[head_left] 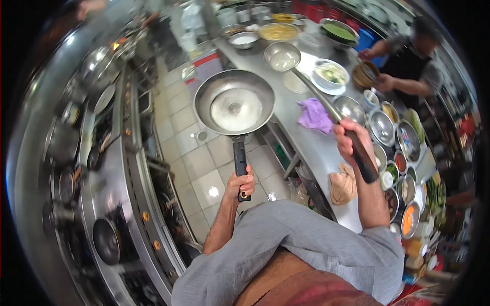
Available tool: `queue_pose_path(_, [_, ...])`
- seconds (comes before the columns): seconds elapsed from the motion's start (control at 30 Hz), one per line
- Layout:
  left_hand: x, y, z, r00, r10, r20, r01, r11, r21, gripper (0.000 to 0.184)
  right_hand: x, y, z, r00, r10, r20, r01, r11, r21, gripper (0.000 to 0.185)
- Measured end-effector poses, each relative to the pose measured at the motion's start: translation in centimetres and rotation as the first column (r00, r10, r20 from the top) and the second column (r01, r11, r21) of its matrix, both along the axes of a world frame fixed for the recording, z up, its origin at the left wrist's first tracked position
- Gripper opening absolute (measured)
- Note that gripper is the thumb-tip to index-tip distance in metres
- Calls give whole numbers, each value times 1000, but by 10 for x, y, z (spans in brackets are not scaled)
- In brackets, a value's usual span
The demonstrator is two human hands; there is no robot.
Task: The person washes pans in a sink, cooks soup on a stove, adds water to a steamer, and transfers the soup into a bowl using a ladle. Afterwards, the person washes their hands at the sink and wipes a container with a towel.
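My left hand [241, 183] is closed round the black handle of a frying pan [204, 104], which I hold out over the tiled floor. A pale, whitish layer [236, 109] covers the middle of the pan's bottom. In my right hand [352, 138] is the dark grip of a long-handled ladle [319, 94]. The ladle's round metal bowl reaches over the steel counter, near a white bowl of pale chopped food [331, 74]. A purple cloth [315, 115] lies on the counter left of my right hand, and a tan cloth [343, 184] lies below it.
Several small metal bowls [382, 127] crowd the counter's right side. Across the counter another person [416, 64] handles a round brown container [364, 75]. To the left runs a stove line [109, 168] with a wok [106, 240] on it. Trays of food [279, 31] stand at the far end.
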State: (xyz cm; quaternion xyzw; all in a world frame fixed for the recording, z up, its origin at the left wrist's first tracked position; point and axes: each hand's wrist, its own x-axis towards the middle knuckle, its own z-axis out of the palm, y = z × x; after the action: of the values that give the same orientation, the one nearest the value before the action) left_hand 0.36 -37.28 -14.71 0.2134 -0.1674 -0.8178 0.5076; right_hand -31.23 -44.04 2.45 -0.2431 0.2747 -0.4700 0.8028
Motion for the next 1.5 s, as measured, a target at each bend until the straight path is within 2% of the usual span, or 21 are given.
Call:
queue_pose_path(0.07, [10, 15, 1, 999, -34, -10, 34, 999, -27, 22, 26, 19, 2, 999, 39, 16, -40, 999, 25, 24])
queue_pose_path(0.17, [22, 45, 14, 998, 51, 22, -52, 998, 29, 23, 56, 30, -13, 966, 247, 79, -251, 967, 45, 45])
queue_pose_path(0.33, [90, 138, 14, 954, 279, -106, -285, 958, -41, 25, 191, 81, -22, 818, 574, 31, -575, 815, 69, 48])
queue_pose_path(0.37, [102, 156, 12, 940, 313, -138, -323, 945, -57, 25, 221, 98, -20, 777, 629, 20, -629, 773, 88, 48])
queue_pose_path(0.4, [55, 155, 31, 922, 382, -60, -385, 922, -48, 25, 181, 81, -25, 718, 694, 52, -695, 717, 40, 48])
queue_pose_path(0.5, [92, 222, 41, 854, 518, -51, -520, 853, -40, 26, 265, 134, -26, 572, 809, -132, -813, 581, 38, 47])
queue_pose_path(0.57, [93, 256, 53, 713, 701, -1, -701, 713, -7, 27, 295, 158, -32, 407, 892, -195, -913, 406, -48, 45])
queue_pose_path(0.63, [85, 286, 63, 634, 772, 27, -772, 635, -36, 27, 309, 182, -45, 270, 950, -158, -961, 255, -108, 46])
queue_pose_path(0.7, [95, 325, 70, 493, 868, 58, -869, 495, -21, 28, 336, 210, -54, 163, 975, -152, -982, 145, -123, 49])
queue_pose_path(0.77, [107, 365, 64, 430, 899, 84, -899, 435, -50, 27, 358, 234, -68, 177, 966, -187, -977, 149, -155, 49])
queue_pose_path(0.83, [117, 403, 59, 315, 941, 122, -944, 325, -67, 26, 374, 241, -89, 273, 942, -193, -961, 257, -104, 46])
queue_pose_path(0.9, [123, 437, 57, 225, 968, 114, -974, 228, -12, 24, 378, 245, -109, 279, 941, -191, -960, 268, -80, 39])
queue_pose_path(1.0, [138, 480, 41, 163, 981, 106, -987, 163, 6, 23, 381, 256, -138, 398, 865, -304, -900, 432, 51, 33])
queue_pose_path(1.1, [152, 513, 19, 69, 992, 106, -998, 69, 5, 21, 383, 262, -162, 384, 838, -388, -877, 463, 133, 20])
queue_pose_path(1.13, [157, 521, 11, 56, 995, 84, -998, 55, 10, 20, 384, 265, -163, 348, 851, -394, -896, 426, 130, 20])
queue_pose_path(1.2, [164, 535, -9, 21, 999, 36, -1000, 21, 2, 14, 391, 273, -162, 383, 878, -288, -898, 427, 107, 12])
queue_pose_path(1.23, [168, 540, -13, 2, 999, 44, -1000, 2, -2, 12, 400, 283, -157, 339, 893, -297, -918, 383, 106, 12])
queue_pose_path(1.3, [178, 548, -25, -25, 1000, 15, -998, -26, 54, 11, 409, 301, -141, 388, 847, -364, -916, 397, -54, 21])
queue_pose_path(1.33, [179, 552, -34, -58, 998, 10, -997, -59, 53, 11, 414, 307, -135, 365, 845, -391, -929, 357, -95, 24])
queue_pose_path(1.4, [187, 562, -46, -22, 998, -63, -998, -19, 52, 11, 423, 324, -125, 333, 865, -376, -943, 304, -136, 25])
queue_pose_path(1.5, [185, 563, -54, 16, 997, 73, -997, 11, 79, 7, 423, 358, -110, 282, 888, -364, -957, 233, -173, 26])
